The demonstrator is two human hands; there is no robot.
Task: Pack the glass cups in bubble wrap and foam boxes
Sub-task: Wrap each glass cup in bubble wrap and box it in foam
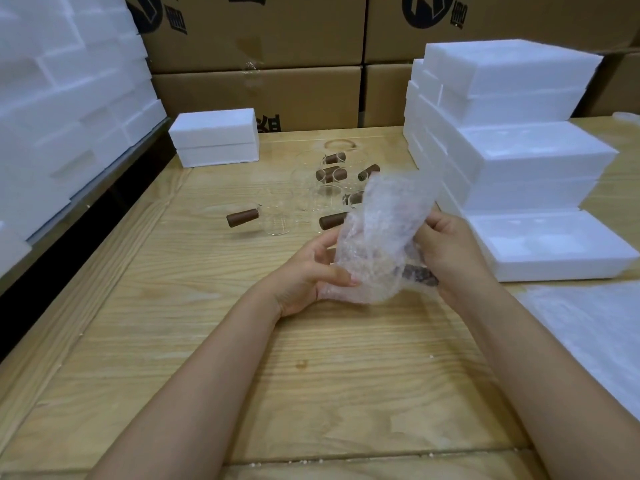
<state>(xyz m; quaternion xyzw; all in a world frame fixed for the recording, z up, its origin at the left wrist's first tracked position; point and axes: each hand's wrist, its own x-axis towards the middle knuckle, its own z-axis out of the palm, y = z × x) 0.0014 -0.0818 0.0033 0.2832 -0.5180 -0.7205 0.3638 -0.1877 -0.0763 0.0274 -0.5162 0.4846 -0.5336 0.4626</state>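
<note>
**First:** What are the hands doing?

**Second:** Both bare forearms reach forward over the wooden table [207, 341] and meet just above it. The left hand [304, 275] has its thumb laid over the lower edge of the bubble wrap [381, 230], with the fingers curled behind it. The right hand [450, 251] clasps the bundle's right side, fingers wrapped round it.

**First:** And the cup?

**Second:** It is inside the wrap, between the two hands. Only its brown handle [420, 274] shows through the plastic, low down against the right palm. I can't make out the glass itself. The upper flap of the wrap stands loose above both hands.

**First:** What's beside them?

**Second:** A pile of flat sheets [588, 327] lies by the right forearm at the table's right edge. Just past the right hand sits an open foam box [561, 266], and closed foam boxes [519, 150] are stacked in steps behind it.

**First:** Where are the other cups?

**Second:** A cluster of glass cups [332, 174] with brown handles sits mid-table, beyond the bundle. One cup [273, 220] sits apart to the left, its handle pointing left. Farther back on the left is a small closed foam box [214, 136]. A foam stack [69, 98] rises along the left side, and cardboard cartons [256, 91] run across the back.
</note>
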